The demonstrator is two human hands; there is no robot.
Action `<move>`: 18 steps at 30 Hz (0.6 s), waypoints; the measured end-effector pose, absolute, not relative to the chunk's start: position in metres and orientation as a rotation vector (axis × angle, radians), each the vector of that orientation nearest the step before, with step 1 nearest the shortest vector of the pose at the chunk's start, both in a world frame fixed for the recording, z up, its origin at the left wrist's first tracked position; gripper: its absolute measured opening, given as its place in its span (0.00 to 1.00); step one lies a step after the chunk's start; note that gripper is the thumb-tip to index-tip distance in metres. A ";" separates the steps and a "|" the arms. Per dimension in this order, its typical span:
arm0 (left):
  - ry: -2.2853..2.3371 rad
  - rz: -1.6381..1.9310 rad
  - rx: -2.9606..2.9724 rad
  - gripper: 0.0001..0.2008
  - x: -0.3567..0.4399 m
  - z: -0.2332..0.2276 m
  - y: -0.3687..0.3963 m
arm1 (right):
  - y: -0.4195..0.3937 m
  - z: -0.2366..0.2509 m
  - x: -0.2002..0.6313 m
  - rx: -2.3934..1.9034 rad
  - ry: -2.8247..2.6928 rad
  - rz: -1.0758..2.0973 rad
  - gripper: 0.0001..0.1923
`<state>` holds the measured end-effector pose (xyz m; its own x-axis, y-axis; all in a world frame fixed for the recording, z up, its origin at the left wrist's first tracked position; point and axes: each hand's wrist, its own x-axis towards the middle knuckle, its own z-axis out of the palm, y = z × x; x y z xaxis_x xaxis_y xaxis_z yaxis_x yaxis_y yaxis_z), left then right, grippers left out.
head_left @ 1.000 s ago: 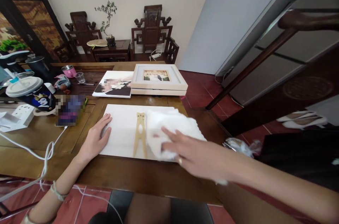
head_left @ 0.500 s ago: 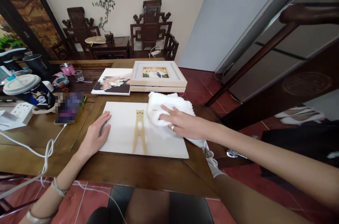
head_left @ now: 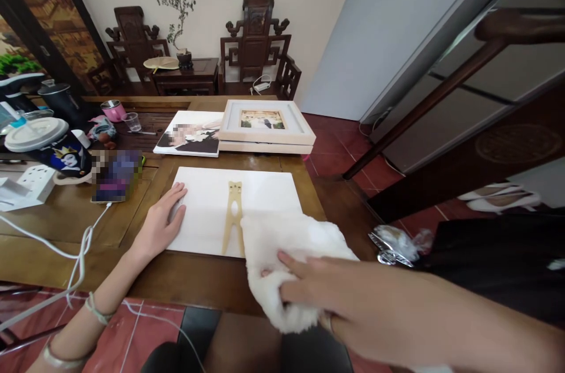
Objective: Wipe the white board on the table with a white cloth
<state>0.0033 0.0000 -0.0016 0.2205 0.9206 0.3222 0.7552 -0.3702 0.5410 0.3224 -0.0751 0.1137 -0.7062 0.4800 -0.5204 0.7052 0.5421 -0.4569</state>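
Note:
A white flat board (head_left: 200,202) lies on the wooden table. My left hand (head_left: 161,220) rests open on its left edge, fingers stretched out. Down the board's middle runs a pale yellow cat-headed piece (head_left: 233,208) with two long legs; whether it is loose or part of the surface I cannot tell. My right hand (head_left: 326,290) grips a fluffy white cloth (head_left: 295,237), fingers pressed into its folds. The cloth is in the air at the front right, hiding the board's lower right corner and one leg tip of the yellow piece.
Behind the board are stacked framed pictures (head_left: 267,137) and a flat photo print (head_left: 189,137). A phone (head_left: 117,179) on a white cable (head_left: 83,243), a large lidded cup (head_left: 62,149) and a pink mug (head_left: 113,110) occupy the left. A wooden chair (head_left: 485,149) stands at right.
My right hand has lifted the white cloth off the board's upper right and brought it toward me, uncovering that corner. My left hand stays in place.

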 end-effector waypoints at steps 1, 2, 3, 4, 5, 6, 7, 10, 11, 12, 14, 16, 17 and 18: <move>1.575 0.884 2.227 0.23 0.003 -0.002 0.000 | -0.066 0.120 0.323 1.001 2.418 -0.930 0.24; 1.574 0.884 2.227 0.23 0.003 -0.001 0.000 | -0.055 0.124 0.324 1.020 2.402 -0.909 0.23; 1.573 0.884 2.227 0.23 0.003 -0.001 0.000 | -0.043 0.125 0.325 1.036 2.412 -0.880 0.22; 1.575 0.883 2.226 0.23 0.004 -0.001 0.000 | -0.031 0.124 0.326 1.059 2.449 -0.839 0.21; 1.577 0.882 2.225 0.23 0.004 -0.001 0.000 | -0.018 0.119 0.328 1.085 2.501 -0.794 0.20; 1.579 0.883 2.226 0.23 0.004 -0.001 0.000 | -0.006 0.112 0.329 1.113 2.554 -0.754 0.20; 1.579 0.883 2.229 0.23 0.004 0.000 0.000 | 0.006 0.103 0.329 1.147 2.614 -0.719 0.20; 1.566 0.883 2.241 0.23 0.004 0.000 -0.001 | 0.028 0.070 0.319 1.342 2.726 -0.612 0.23; 1.562 0.885 2.242 0.23 0.004 0.001 -0.001 | 0.030 0.060 0.313 1.423 2.750 -0.588 0.25; 1.562 0.885 2.240 0.23 0.004 0.001 -0.001 | 0.028 0.051 0.307 1.490 2.774 -0.579 0.25; 1.566 0.886 2.234 0.22 0.004 0.001 -0.001 | 0.013 0.040 0.295 1.537 2.827 -0.631 0.26; 1.569 0.881 2.233 0.22 0.003 0.001 0.000 | -0.014 0.039 0.286 1.473 2.848 -0.765 0.28; 1.568 0.881 2.235 0.22 0.003 0.000 0.000 | -0.029 0.041 0.283 1.411 2.839 -0.845 0.29; 1.567 0.882 2.237 0.22 0.003 0.000 0.000 | -0.045 0.045 0.281 1.373 2.811 -0.904 0.29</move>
